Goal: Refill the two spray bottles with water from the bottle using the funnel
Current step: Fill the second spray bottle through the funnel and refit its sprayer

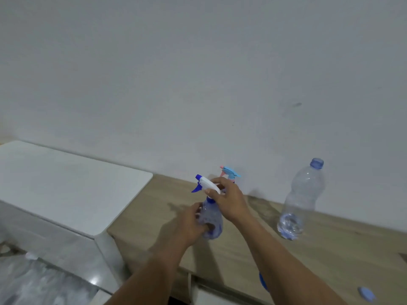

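A clear spray bottle (212,223) with a white and dark blue trigger head (203,183) stands on the wooden cabinet top (330,249). My left hand (189,225) grips its body. My right hand (226,199) holds the trigger head from above. Behind them, a second spray bottle shows only its light blue and pink head (230,172). To the right stands an uncapped clear water bottle (300,201) with a little water at the bottom. Its blue cap (366,294) lies near the front edge. Something blue (263,281), perhaps the funnel, peeks out under my right forearm.
A white box-shaped appliance (66,186) stands to the left of the cabinet, its top lower than the wall line. A plain white wall (198,84) runs directly behind the cabinet. A drawer front (211,293) shows below the cabinet's front edge.
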The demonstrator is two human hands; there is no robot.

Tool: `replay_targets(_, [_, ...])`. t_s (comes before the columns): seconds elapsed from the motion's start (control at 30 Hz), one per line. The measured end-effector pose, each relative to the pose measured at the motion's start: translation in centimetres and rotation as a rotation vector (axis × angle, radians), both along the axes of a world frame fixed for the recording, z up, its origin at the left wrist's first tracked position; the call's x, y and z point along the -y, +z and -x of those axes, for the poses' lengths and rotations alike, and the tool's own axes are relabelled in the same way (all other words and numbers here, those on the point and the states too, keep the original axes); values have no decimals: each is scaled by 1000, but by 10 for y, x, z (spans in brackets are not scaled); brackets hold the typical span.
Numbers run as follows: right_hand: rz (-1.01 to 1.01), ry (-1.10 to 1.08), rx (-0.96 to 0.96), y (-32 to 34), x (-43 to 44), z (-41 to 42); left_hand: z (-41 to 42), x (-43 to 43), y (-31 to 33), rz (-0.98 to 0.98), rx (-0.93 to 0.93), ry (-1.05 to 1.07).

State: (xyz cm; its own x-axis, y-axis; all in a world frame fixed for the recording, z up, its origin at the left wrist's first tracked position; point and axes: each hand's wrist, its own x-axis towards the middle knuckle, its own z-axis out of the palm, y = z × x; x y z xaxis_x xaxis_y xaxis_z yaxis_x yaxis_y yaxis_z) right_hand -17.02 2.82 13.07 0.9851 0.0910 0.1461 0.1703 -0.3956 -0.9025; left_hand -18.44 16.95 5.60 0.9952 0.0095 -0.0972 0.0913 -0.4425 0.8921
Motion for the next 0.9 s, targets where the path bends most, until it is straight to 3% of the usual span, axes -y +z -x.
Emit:
replay_targets(0.2, [47,-122,-26,-26,-29,-79,-91,-25,-30,-28,7,5])
replay_targets(0.47, [182,-219,-11,-58,-52,-156,-183,-53,-63,-242,71,-50])
replay_targets(0.6, [196,-223,13,-70,-60,-185,-214,-46,-79,-74,17,-49])
replay_targets(0.9, [362,-217,-26,-70,-67,-215,-245,-47,-93,-112,77,-9])
